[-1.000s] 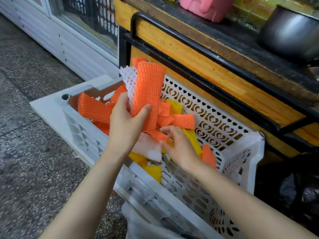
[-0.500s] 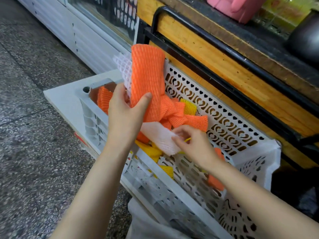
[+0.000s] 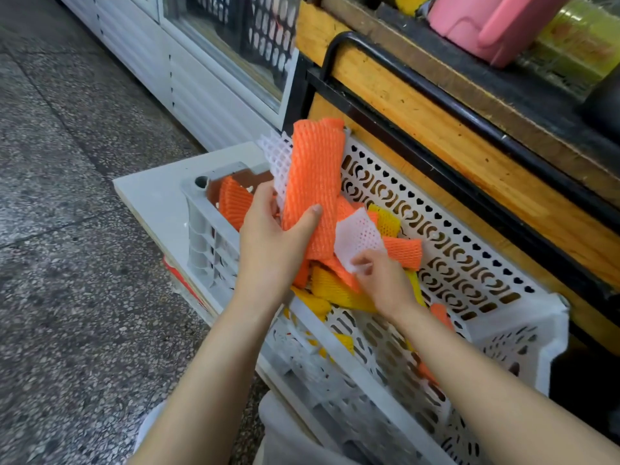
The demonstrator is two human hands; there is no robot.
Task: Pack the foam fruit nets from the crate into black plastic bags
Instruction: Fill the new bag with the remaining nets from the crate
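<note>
White foam net [image 3: 359,234] has risen from the crate [image 3: 436,229], pinched by the right hand [image 3: 382,280]; left hand [image 3: 271,243] clasps the growing bundle [image 3: 315,182].

Floor [image 3: 84,263] grey, speckled stone, thin lines across it. White cabinet [image 3: 201,95] at back left, with glass front [image 3: 235,45]. Black baskets [image 3: 265,31] show behind glass. Wooden counter [image 3: 469,156] on right, yellow-brown, black metal bar [image 3: 436,92] along its front. On dark counter top: pink tub [image 3: 486,25], green box [image 3: 577,41] beside it, dark pot [image 3: 604,102] at far right edge. Flat white board [image 3: 151,203] low down, near cabinet. Light soft, even.
</note>
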